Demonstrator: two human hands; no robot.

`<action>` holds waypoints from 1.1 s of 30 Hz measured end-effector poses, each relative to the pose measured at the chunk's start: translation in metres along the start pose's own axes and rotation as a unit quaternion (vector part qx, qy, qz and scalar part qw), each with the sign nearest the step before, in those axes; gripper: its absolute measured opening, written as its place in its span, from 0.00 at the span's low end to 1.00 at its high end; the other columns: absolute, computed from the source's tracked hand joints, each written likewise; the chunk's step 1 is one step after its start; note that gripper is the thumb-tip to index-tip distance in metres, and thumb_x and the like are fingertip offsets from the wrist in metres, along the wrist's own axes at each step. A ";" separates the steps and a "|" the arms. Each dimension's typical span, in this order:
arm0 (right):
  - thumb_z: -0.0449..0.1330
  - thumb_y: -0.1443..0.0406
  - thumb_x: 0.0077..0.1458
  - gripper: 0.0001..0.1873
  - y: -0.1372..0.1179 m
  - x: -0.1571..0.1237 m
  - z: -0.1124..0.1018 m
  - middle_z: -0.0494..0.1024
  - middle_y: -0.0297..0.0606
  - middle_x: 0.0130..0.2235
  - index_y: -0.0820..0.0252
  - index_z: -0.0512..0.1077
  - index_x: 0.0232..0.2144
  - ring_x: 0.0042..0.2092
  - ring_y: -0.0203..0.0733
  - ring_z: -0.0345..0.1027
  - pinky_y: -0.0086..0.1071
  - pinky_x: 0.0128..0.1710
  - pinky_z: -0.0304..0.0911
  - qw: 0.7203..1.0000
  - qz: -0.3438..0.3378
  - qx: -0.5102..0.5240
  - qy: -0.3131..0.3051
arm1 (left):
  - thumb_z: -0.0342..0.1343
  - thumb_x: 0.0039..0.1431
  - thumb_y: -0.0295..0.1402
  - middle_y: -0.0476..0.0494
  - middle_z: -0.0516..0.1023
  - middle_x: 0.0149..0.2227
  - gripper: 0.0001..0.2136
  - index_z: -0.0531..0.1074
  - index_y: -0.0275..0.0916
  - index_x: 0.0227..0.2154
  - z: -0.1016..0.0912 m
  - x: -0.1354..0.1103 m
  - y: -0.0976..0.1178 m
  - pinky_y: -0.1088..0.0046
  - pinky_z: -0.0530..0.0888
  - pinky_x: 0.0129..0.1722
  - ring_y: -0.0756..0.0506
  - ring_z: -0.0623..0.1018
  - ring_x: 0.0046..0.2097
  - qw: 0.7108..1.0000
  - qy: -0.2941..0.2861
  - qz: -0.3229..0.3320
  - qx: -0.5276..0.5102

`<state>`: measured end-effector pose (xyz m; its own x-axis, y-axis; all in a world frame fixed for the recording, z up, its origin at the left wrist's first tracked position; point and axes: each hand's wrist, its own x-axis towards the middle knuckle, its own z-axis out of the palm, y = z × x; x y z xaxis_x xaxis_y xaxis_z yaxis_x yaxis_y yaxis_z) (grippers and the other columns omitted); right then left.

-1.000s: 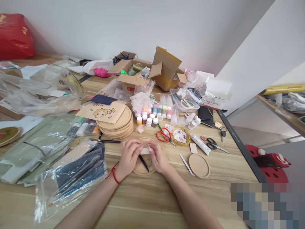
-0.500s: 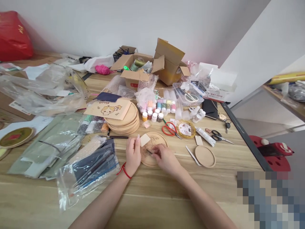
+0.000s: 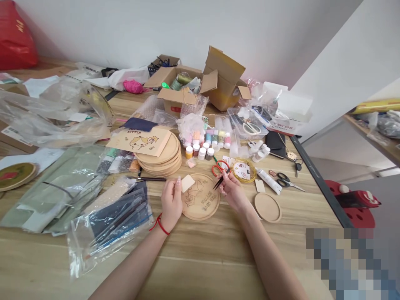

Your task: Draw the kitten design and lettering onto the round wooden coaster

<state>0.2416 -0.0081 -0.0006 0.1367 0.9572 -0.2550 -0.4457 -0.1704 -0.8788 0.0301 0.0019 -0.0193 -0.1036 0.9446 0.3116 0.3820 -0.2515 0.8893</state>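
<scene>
A round wooden disc (image 3: 201, 205) with an engraved drawing lies on the table between my hands. My left hand (image 3: 171, 202) pinches a small pale wooden tag (image 3: 188, 183) over the disc's left edge. My right hand (image 3: 233, 191) is closed on black tweezers (image 3: 221, 180), raised over the disc's right edge, tips pointing up toward the red scissors (image 3: 219, 167). A red string is tied round my left wrist.
A stack of wooden discs (image 3: 162, 157) under a kitten card, small paint jars (image 3: 203, 151), a gold wire coil (image 3: 243, 170), a glue tube (image 3: 267, 181), black scissors (image 3: 289, 181), a plain wooden coaster (image 3: 267, 207), open cardboard boxes (image 3: 187, 93) and plastic bags (image 3: 109, 225) crowd the table.
My right hand lifted the black tweezers off the disc and moved right. My left hand separated from it and keeps the tag at the disc's left edge.
</scene>
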 end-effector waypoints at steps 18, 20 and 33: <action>0.69 0.57 0.45 0.12 0.028 0.012 0.001 0.83 0.40 0.33 0.58 0.75 0.29 0.27 0.42 0.74 0.40 0.33 0.72 0.980 -0.122 -0.127 0.089 | 0.47 0.67 0.43 0.48 0.72 0.29 0.15 0.69 0.40 0.29 0.000 0.001 0.002 0.71 0.69 0.38 0.47 0.72 0.34 0.999 -0.028 -0.033 -0.004; 0.69 0.57 0.45 0.12 0.030 0.013 0.002 0.83 0.40 0.32 0.57 0.75 0.28 0.26 0.42 0.72 0.39 0.31 0.72 0.978 -0.125 -0.139 0.090 | 0.47 0.67 0.43 0.48 0.72 0.30 0.15 0.68 0.41 0.29 -0.001 0.001 0.003 0.71 0.69 0.39 0.47 0.72 0.34 0.999 -0.032 -0.033 -0.004; 0.66 0.59 0.48 0.09 0.037 0.014 0.008 0.80 0.38 0.28 0.54 0.69 0.26 0.23 0.41 0.68 0.37 0.25 0.66 0.968 -0.146 -0.172 0.111 | 0.47 0.67 0.43 0.48 0.73 0.30 0.15 0.68 0.41 0.28 -0.001 0.003 0.007 0.70 0.69 0.39 0.47 0.72 0.34 0.999 -0.041 -0.035 0.007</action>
<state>0.2200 0.0011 -0.0335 0.4151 0.9095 -0.0228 -0.0431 -0.0054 -0.9991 0.0315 0.0024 -0.0117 -0.0561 0.9740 0.2196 0.3897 -0.1812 0.9030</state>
